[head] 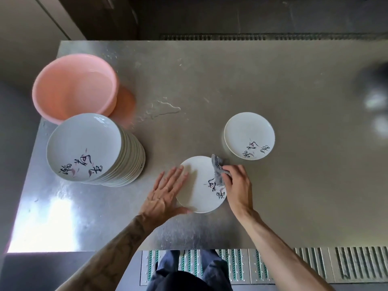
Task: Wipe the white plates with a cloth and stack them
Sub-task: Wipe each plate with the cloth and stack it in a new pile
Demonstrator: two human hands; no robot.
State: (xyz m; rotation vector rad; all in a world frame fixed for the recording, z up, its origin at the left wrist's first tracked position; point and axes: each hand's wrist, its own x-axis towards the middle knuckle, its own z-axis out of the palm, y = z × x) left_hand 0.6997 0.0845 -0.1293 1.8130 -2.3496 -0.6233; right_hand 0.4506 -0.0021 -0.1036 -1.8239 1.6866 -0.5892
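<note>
A white plate [199, 196] with black brush writing lies on the steel table near me. My left hand [165, 192] rests flat on its left rim, fingers straight and thumb along the near edge. My right hand [237, 185] grips a grey cloth [218, 170] and presses it on the plate's right side. A tall stack of white plates [88, 148] stands at the left. A short stack of white plates [248, 137] sits at the right, just beyond my right hand.
A pink plastic basin [73, 89] stands at the back left, behind the tall stack. A puddle of water [165, 108] lies mid-table. The steel table [294, 185] ends just before my legs. A blurred dark object [375, 97] is at the far right.
</note>
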